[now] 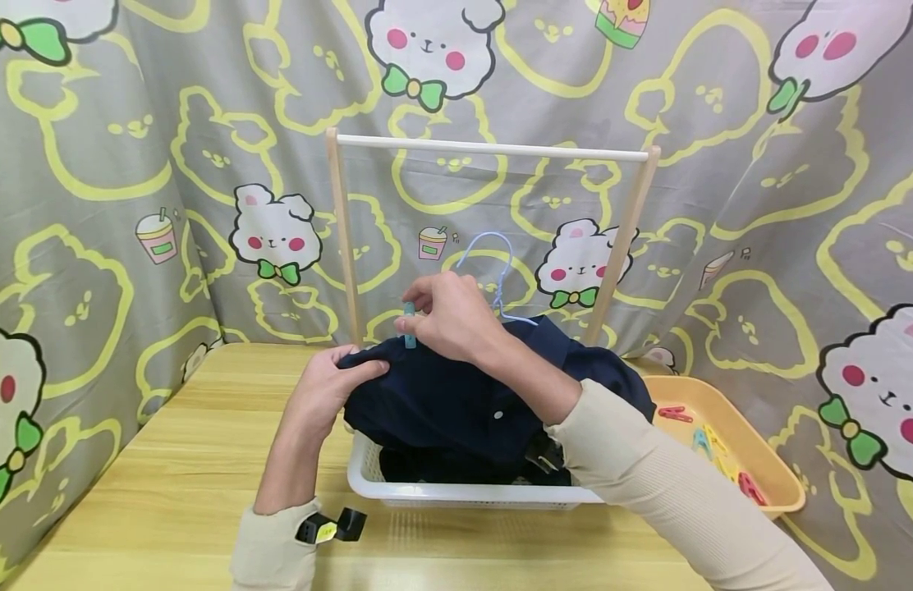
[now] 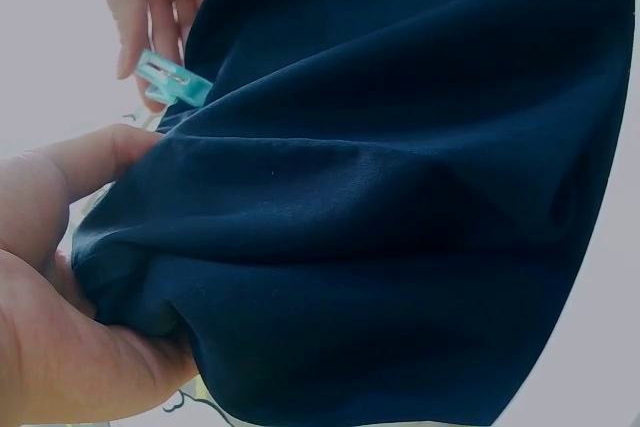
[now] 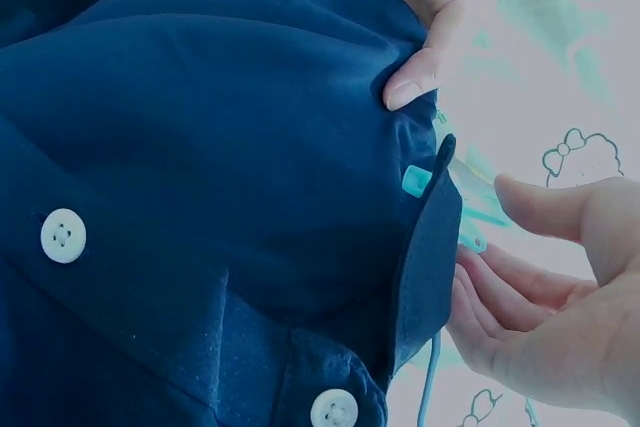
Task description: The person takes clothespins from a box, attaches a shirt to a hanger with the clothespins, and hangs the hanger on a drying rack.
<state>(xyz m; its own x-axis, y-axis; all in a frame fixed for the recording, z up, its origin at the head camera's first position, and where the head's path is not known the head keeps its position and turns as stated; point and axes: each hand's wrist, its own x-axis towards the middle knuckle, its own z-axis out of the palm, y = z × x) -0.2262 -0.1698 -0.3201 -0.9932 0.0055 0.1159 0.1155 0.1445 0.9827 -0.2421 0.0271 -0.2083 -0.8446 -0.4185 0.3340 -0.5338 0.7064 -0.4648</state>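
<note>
A dark navy shirt (image 1: pixel 434 402) with white buttons hangs on a pale blue wire hanger (image 1: pixel 489 238); its lower part lies in a white basket (image 1: pixel 471 492). My left hand (image 1: pixel 327 390) pinches the shirt's fabric at the left shoulder, thumb in front. A teal clothespin (image 2: pixel 172 79) is clipped on the shirt's upper edge, just right of that hand in the head view. Beside the clothespin is my right hand (image 3: pixel 560 297), its thumb spread away from the fingers. In the right wrist view the fingertips lie close to the clothespin; whether they touch it I cannot tell.
Behind the basket stands a rack with wooden posts (image 1: pixel 343 238) and a white crossbar (image 1: pixel 493 148). An orange tray (image 1: pixel 785 492) with red, yellow and blue clothespins sits at the right. Wooden tabletop (image 1: pixel 168 476) extends to the left; a patterned curtain (image 1: pixel 456 66) surrounds it.
</note>
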